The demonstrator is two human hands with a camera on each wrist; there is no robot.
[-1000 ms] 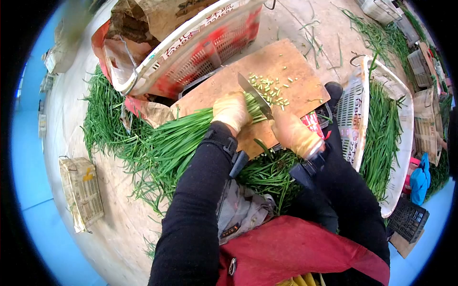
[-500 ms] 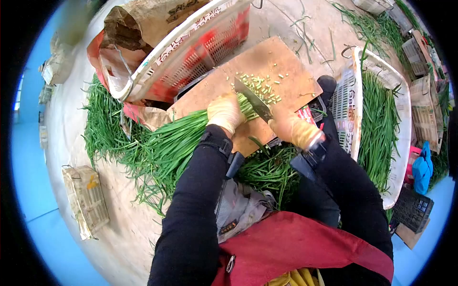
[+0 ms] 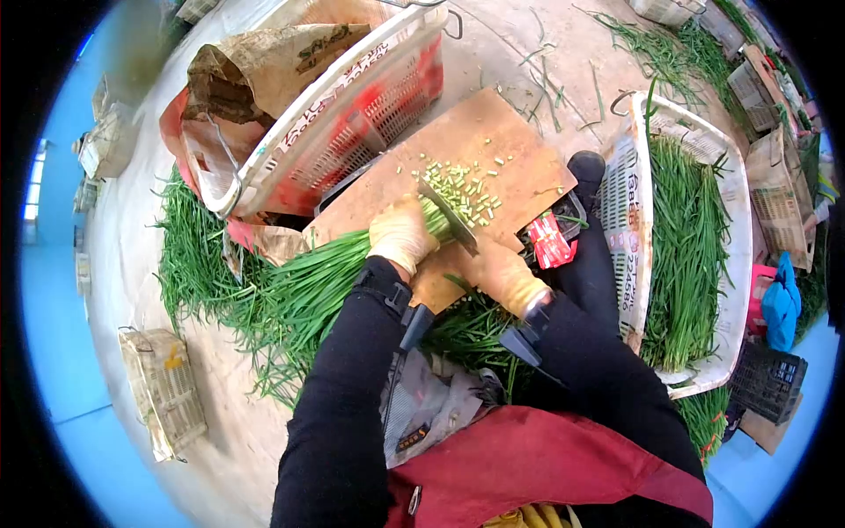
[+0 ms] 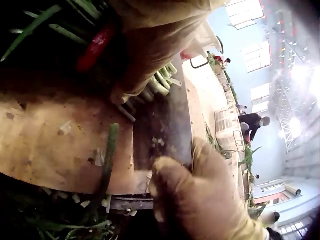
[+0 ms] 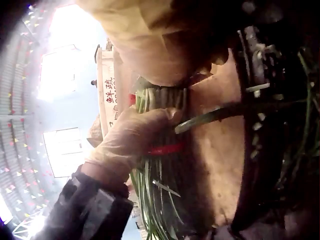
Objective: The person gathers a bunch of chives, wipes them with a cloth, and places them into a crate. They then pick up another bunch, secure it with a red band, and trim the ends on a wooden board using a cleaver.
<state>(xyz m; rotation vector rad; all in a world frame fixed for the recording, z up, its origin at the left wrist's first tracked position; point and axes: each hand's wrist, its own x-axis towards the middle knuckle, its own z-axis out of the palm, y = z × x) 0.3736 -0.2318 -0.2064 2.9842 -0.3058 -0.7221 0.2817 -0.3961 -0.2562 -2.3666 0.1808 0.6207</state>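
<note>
In the head view, my gloved left hand [image 3: 400, 233] grips a bundle of garlic chives [image 3: 321, 264] near its pale cut ends, on a wooden cutting board [image 3: 528, 167]. A red band [image 5: 167, 149] circles the bundle in the right wrist view. My gloved right hand [image 3: 502, 273] holds a broad knife [image 3: 449, 216], its blade crossing right at the stalk ends beside my left fingers. In the left wrist view the blade [image 4: 167, 125] stands against the stalk ends. Short cut pieces [image 3: 471, 195] lie scattered on the board beyond the knife. The knife's handle is hidden in my right hand.
A white and red crate [image 3: 352, 123] stands behind the board at left. Another white crate [image 3: 629, 229], full of chives [image 3: 687, 255], stands at right. More chives [image 3: 194, 255] heap on the floor at left. Red packaging [image 3: 550, 239] lies by the board's right corner.
The head view has shifted, so board and hands sit further left. The knife stays at the stalk ends, its blade tilted more steeply. My left hand keeps its grip on the bundle.
</note>
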